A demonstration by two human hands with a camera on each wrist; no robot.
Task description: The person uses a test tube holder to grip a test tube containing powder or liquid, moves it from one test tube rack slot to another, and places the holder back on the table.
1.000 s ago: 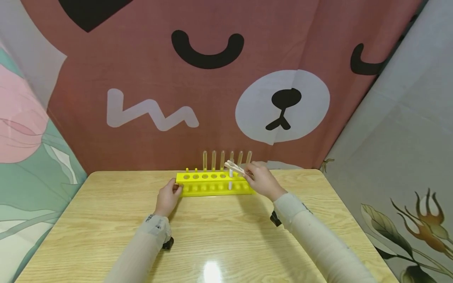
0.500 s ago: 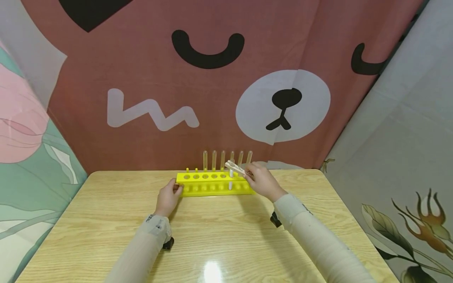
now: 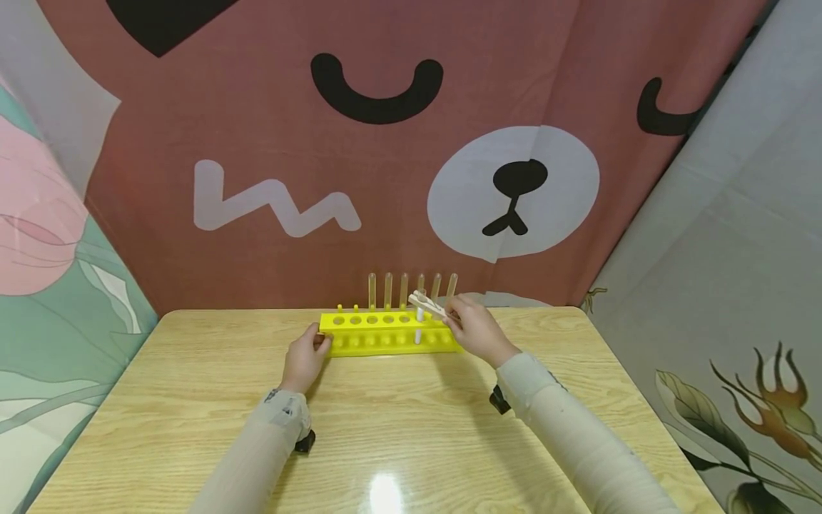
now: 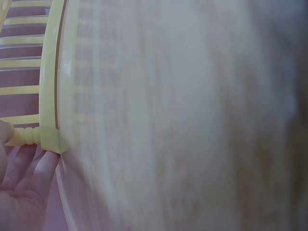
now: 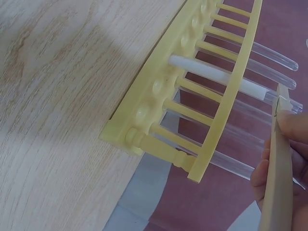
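A yellow test tube rack (image 3: 369, 350) stands near the table's far edge. My left hand (image 3: 304, 363) holds its left end; in the left wrist view the fingers are around the end post (image 4: 26, 136). My right hand (image 3: 480, 330) grips a wooden test tube clamp (image 5: 279, 163) above the rack's right part. The clamp's tip is at the upper end of a test tube (image 5: 226, 79) holding something white, which stands in a hole of the rack. Whether the clamp's jaws are tight around the glass cannot be told.
Several clear test tubes (image 3: 388, 291) stand upside down on the pegs along the rack's back. Two bare yellow pegs (image 3: 348, 309) show at the left. A wood-grain table (image 3: 398, 414) lies under everything, with a printed bear curtain (image 3: 270, 271) behind it.
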